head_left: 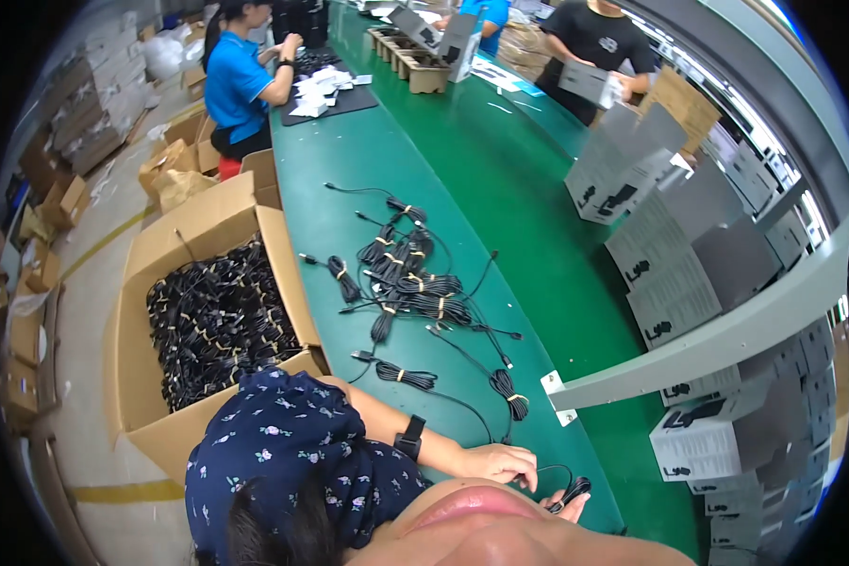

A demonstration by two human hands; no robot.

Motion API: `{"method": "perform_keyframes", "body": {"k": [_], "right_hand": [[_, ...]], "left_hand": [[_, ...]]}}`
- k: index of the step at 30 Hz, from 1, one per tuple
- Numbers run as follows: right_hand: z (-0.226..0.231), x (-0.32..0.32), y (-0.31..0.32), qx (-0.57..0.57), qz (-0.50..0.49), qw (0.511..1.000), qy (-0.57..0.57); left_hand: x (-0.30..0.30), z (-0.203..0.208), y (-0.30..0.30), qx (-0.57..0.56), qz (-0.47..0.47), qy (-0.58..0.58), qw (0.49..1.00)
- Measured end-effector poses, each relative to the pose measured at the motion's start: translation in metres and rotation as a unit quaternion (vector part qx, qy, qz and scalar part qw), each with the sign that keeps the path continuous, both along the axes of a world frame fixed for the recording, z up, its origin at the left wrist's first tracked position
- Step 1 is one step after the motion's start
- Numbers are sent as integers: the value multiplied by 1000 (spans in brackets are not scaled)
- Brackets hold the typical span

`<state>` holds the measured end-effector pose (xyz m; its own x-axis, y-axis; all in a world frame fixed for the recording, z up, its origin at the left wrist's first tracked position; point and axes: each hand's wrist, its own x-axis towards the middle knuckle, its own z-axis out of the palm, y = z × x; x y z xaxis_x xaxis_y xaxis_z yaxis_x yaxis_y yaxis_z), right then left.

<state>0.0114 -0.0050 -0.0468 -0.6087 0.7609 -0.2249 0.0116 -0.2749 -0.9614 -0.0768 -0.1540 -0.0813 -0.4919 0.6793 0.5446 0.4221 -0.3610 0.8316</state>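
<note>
Low in the picture, my right hand is closed around a coiled black cable; part of this hand is hidden. A loose lead of that cable arcs over toward the fingertips of my left hand. The left fingers are bent and drawn together, and what they pinch, if anything, is hidden. A black watch is on my left wrist. Beyond my hands, a heap of black cables tied with pale bands lies on the green table. Two tied cables, one bundle and another bundle, lie closest to my left hand.
An open cardboard box full of tied cables stands against the table's left edge. A green conveyor belt runs along the right. A pale metal bracket reaches over it. Grey printed boxes line the far side. Co-workers work farther up.
</note>
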Motion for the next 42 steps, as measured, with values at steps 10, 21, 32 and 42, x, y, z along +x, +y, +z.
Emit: {"method": "perform_keyframes", "body": {"k": [10, 21, 32, 42], "right_hand": [[18, -4, -15, 39, 64, 997, 12], [2, -3, -28, 67, 204, 977, 11], [-11, -2, -24, 140, 198, 969, 52], [-14, 2, -27, 104, 244, 964, 36]], "left_hand": [[3, -7, 4, -89, -6, -47, 995], [8, 6, 0, -96, -32, -215, 971], [12, -2, 3, -132, 17, -158, 978], [11, 10, -3, -57, -75, -320, 943]]}}
